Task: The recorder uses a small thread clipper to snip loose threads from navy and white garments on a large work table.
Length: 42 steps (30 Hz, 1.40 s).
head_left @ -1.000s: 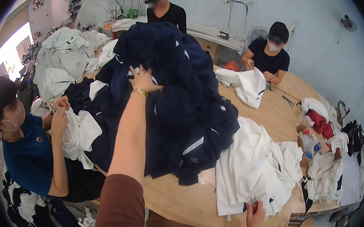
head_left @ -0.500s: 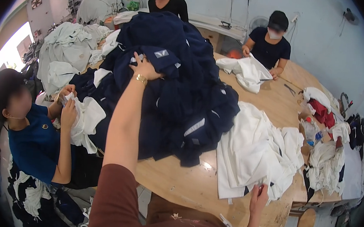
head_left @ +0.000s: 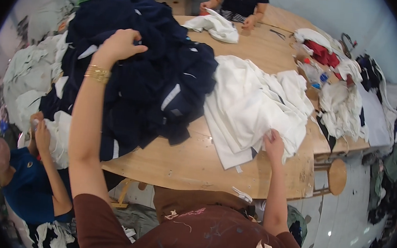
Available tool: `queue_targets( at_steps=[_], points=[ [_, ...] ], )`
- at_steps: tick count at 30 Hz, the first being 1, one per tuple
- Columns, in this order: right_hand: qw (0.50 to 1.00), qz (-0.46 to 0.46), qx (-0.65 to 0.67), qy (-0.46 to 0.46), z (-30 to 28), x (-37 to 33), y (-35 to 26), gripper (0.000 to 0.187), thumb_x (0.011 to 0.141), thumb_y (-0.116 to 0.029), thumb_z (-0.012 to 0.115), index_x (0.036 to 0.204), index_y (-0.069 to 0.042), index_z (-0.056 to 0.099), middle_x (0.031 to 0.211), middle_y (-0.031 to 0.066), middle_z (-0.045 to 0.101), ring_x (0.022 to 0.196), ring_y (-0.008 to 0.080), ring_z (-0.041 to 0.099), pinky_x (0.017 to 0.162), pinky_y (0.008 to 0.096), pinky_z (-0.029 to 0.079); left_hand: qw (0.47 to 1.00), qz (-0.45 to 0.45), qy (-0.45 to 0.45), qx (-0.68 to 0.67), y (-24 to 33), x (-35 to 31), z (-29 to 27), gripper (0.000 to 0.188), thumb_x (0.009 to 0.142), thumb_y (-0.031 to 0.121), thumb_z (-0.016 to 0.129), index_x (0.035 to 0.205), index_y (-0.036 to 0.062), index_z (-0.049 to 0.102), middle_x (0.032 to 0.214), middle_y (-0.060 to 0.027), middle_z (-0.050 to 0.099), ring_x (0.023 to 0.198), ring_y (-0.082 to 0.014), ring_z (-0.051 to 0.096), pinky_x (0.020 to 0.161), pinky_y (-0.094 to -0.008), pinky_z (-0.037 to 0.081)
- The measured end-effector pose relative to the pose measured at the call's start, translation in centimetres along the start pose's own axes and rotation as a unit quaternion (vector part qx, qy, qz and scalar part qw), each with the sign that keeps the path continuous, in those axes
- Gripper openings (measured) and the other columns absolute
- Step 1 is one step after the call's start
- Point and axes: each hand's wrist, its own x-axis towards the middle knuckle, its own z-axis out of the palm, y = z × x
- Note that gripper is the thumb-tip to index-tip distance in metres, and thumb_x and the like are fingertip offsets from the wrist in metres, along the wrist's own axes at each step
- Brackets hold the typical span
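A large heap of navy garments with white and grey trim lies on the wooden table at the left. My left hand is over its upper part, thumb stretched out to the right and apart from the fingers. The fingertips are partly hidden, and I see no cloth in the hand. To the right of the heap lies a loose pile of white garments with small dark edges. My right hand is at its near right side, fingers closed on a fold of the white cloth.
Across the wooden table, a person handles a white garment near scissors. At left another person works on white cloth. Scraps and a bottle are at right; a round stool stands beside the table.
My view has tipped down and turned right. My left hand has come off the folded navy piece with a pale patch, which no longer shows. My right hand stays at the white pile.
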Motion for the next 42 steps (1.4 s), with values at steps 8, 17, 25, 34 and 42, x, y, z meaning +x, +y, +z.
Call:
queue_targets(
  at_steps=[8, 17, 25, 34, 42],
  points=[
    [0.995, 0.025, 0.093, -0.027, -1.3, -2.4, 1.1, 0.016, 0.08, -0.012, 0.064, 0.086, 0.001, 0.057, 0.064, 0.0075, 0.054, 0.056, 0.0111, 0.045, 0.053, 0.0253, 0.04, 0.978, -0.164, 0.127, 0.03, -5.0, 0.7, 6.2, 0.073, 0.066, 0.046, 0.073, 0.125, 0.0118, 0.047, 0.119, -0.0197, 0.049, 0.11, -0.0364, 0.05, 0.088, -0.0457, 0.045],
    [0.966, 0.033, 0.254, -0.03, 0.3, -3.2, 0.9, 0.01, 0.082, -0.005, 0.061, 0.082, 0.002, 0.053, 0.064, -0.0013, 0.048, 0.058, 0.0047, 0.041, 0.053, 0.0195, 0.036, 0.962, -0.218, 0.164, 0.015, -6.8, 1.1, 7.6, 0.035, 0.08, 0.022, 0.061, 0.112, 0.0134, 0.052, 0.113, -0.0124, 0.051, 0.107, -0.0312, 0.051, 0.081, -0.054, 0.045],
    [0.968, 0.041, 0.248, -0.027, 0.7, -3.8, 0.7, 0.009, 0.082, -0.003, 0.06, 0.082, 0.002, 0.052, 0.062, -0.0022, 0.046, 0.058, 0.004, 0.04, 0.053, 0.019, 0.035, 0.942, -0.168, 0.209, 0.203, -3.7, 1.9, 7.5, 0.032, 0.082, 0.015, 0.052, 0.114, 0.0174, 0.054, 0.125, -0.0143, 0.047, 0.113, -0.0284, 0.049, 0.086, -0.0581, 0.038],
    [0.971, 0.037, 0.235, -0.002, -0.2, -4.4, -1.3, 0.011, 0.083, -0.003, 0.058, 0.093, 0.001, 0.056, 0.065, -0.0014, 0.046, 0.059, 0.004, 0.04, 0.053, 0.0195, 0.035, 0.983, -0.042, 0.168, 0.055, -0.6, 3.2, 4.5, 0.013, 0.082, 0.02, 0.058, 0.089, 0.0091, 0.061, 0.101, -0.0113, 0.063, 0.11, -0.029, 0.051, 0.097, -0.0406, 0.033],
    [0.943, -0.064, 0.326, 0.007, -3.3, -1.7, -12.5, 0.028, 0.081, -0.002, 0.061, 0.109, -0.003, 0.058, 0.064, -0.0068, 0.041, 0.054, 0.0019, 0.031, 0.048, 0.0177, 0.025, 0.646, -0.122, 0.034, -0.752, 10.2, -2.1, -0.4, 0.032, 0.09, 0.021, 0.056, 0.11, -0.003, 0.051, 0.1, -0.0032, 0.06, 0.09, -0.0102, 0.057, 0.077, -0.0236, 0.045]
  ],
)
